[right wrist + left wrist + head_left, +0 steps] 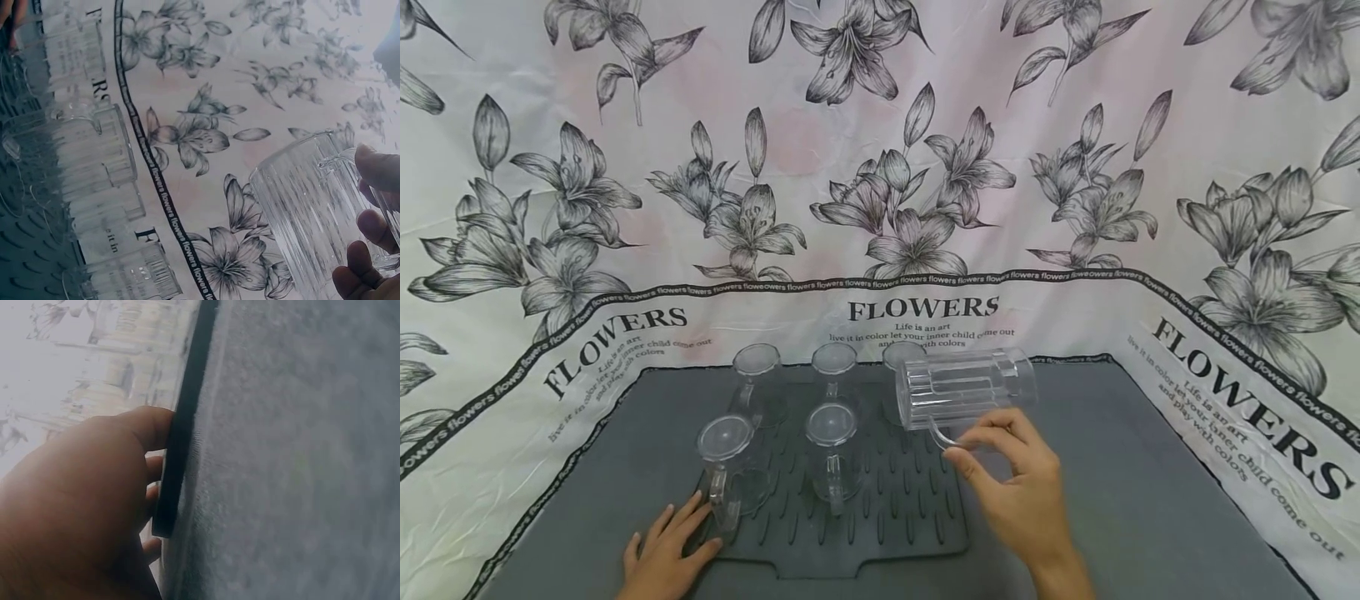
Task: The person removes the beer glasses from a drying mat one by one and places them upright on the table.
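Note:
My right hand [1018, 487] pinches the handle of a clear ribbed mug [966, 387], tipped on its side in the air over the back right of the dark drying mat [910, 546]. In the right wrist view, thumb and fingers close around the handle of this mug [306, 206]. Spread fingers of my left hand [662, 554] rest at the mat's front left corner, and in the left wrist view the thumb touches the mat's edge [181, 444]. Beside that hand, a clear mug [725, 442] stands upside down; another inverted mug [831, 429] is at the mat's middle.
Along the back of the mat stand more inverted mugs: one at left [757, 362], one in the middle [834, 360], and one at right [901, 357], partly hidden by the held mug. A grey cloth [1120, 483] covers the table. Behind hangs a flowered curtain [880, 192].

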A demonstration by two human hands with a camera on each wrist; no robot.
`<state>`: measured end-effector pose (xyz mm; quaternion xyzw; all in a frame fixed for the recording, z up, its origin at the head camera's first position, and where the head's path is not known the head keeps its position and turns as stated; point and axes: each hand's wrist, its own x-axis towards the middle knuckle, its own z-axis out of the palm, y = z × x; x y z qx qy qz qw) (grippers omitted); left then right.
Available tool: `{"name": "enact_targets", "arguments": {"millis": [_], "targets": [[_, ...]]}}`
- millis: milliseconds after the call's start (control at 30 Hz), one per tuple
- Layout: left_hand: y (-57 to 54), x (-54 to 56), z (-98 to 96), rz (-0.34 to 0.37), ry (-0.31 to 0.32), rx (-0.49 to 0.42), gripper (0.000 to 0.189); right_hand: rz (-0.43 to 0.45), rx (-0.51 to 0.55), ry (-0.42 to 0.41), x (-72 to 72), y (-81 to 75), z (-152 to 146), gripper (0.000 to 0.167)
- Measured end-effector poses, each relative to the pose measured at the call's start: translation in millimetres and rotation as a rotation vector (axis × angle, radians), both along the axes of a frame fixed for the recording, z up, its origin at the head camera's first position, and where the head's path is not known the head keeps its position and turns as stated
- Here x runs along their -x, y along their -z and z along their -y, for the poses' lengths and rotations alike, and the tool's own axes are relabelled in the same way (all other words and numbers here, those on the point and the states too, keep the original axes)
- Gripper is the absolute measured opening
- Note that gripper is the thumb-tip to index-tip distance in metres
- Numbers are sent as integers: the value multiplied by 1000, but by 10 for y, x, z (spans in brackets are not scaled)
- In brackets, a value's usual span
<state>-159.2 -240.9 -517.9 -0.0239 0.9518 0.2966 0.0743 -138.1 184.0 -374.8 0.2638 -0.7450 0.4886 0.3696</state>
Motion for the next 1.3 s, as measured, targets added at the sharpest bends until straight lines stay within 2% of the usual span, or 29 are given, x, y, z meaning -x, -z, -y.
{"name": "enact_targets", "arguments": {"millis": [200, 300, 400, 500, 533, 600, 667, 767, 867, 967, 1033, 1133, 1300], "targets": [[-12, -28, 18, 6, -21, -7, 86, -35, -29, 9, -9, -58, 35, 27], [-78, -29, 21, 2, -8, -20, 81, -49, -22, 4, -15, -79, 44, 27], [-247, -65, 22, -6, -12, -43, 77, -48, -22, 9, -24, -92, 54, 27], [-488, -195, 9, -41, -58, -60, 75, -59, -33, 16, -28, -97, 67, 26], [-570, -248, -4, -74, -76, -60, 73, -65, -36, 17, -28, -97, 72, 27], [-722, -373, -59, -187, -111, -76, 66, -75, -41, 21, -28, -93, 80, 27], [-871, -484, -154, -347, -144, -87, 56, -88, -43, 22, -28, -82, 86, 28], [-1076, -595, -356, -597, -155, -131, 42, -111, -43, 25, -21, -62, 86, 25], [-1272, -634, -581, -775, -86, -254, 43, -152, -43, 25, -1, -48, 85, 15], [-1419, -593, -804, -885, 68, -461, 51, -182, -50, 35, 15, -45, 92, 22], [-1472, -533, -942, -918, 176, -561, 54, -197, -55, 38, 14, -49, 102, 28], [-1512, -420, -1155, -936, 284, -649, 55, -213, -68, 41, 2, -57, 116, 31], [-1549, -271, -1495, -938, 365, -704, 57, -240, -67, 24, -9, -66, 152, 32]]}}
